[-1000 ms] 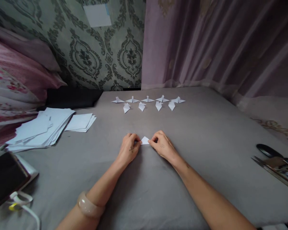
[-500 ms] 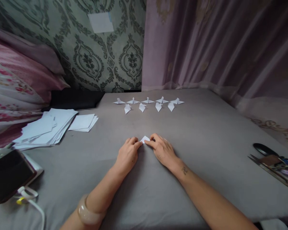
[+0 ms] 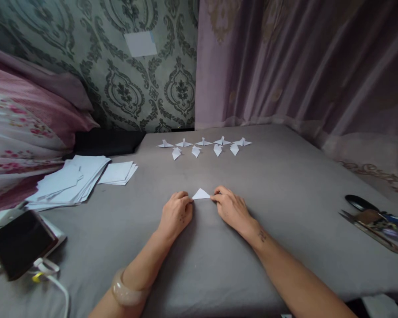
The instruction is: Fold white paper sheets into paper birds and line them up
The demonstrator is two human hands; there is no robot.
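Note:
A small white paper folded to a triangle (image 3: 201, 194) lies on the grey cloth in front of me, its point facing away. My left hand (image 3: 178, 213) pinches its left corner between thumb and fingers. At the right corner, my right hand (image 3: 230, 206) grips the paper with thumb and curled fingers. Farther back stand folded paper birds (image 3: 203, 141), several in a row with wings spread. Closer to me than that row are several narrower folded paper pieces (image 3: 196, 152).
Paper sheets (image 3: 64, 182) and a smaller stack of paper squares (image 3: 116, 172) lie at the left, near a phone (image 3: 23, 245) with a white cable (image 3: 58, 285). Scissors (image 3: 369, 232) and a black oval object (image 3: 361, 203) are at the right. A dark folded cloth (image 3: 108, 141) sits behind.
My right hand has slid right along the paper's lower edge to its corner, and my left hand has shifted slightly left. More of the triangle shows. The camera view has tilted slightly.

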